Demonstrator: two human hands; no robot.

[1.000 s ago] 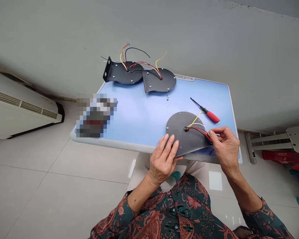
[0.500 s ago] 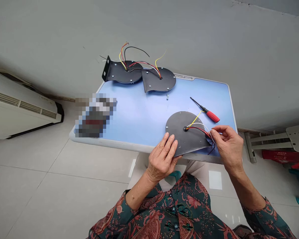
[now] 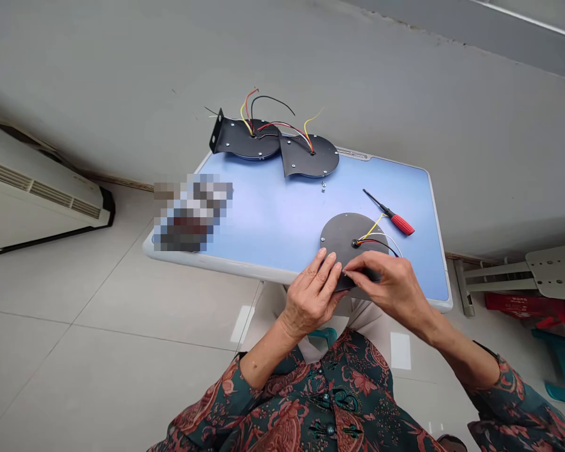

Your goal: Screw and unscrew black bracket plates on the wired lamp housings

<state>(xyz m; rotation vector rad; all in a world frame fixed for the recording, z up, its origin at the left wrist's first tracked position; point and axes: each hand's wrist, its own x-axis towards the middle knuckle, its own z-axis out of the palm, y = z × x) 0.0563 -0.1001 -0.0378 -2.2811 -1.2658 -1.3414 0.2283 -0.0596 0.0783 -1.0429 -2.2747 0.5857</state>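
A round black metal plate (image 3: 336, 232) with one straight-edged end lies at the near edge of the blue table. Red, black, white and yellow wires (image 3: 374, 240) come out of a hole in its middle. My left hand (image 3: 311, 292) grips the plate's near left edge, fingers on top and thumb beneath. Over the plate's near part, my right hand (image 3: 388, 279) pinches a small screw (image 3: 344, 272) against its surface, mostly covered by the fingertips. One screw (image 3: 322, 239) sits at the plate's left rim. A red-handled screwdriver (image 3: 400, 223) lies beyond the right hand.
Two similar black wired plates, one with an upright bracket (image 3: 249, 138) and another (image 3: 311, 156), overlap at the table's back. Loose screws (image 3: 323, 184) lie in front of them. A blurred-out item (image 3: 188, 220) is at the left of the blue table (image 3: 263, 220). A wall stands behind.
My right hand has moved left from the wires at the plate's right end to its near part, where it pinches. My left hand keeps its grip. The view has shifted slightly.
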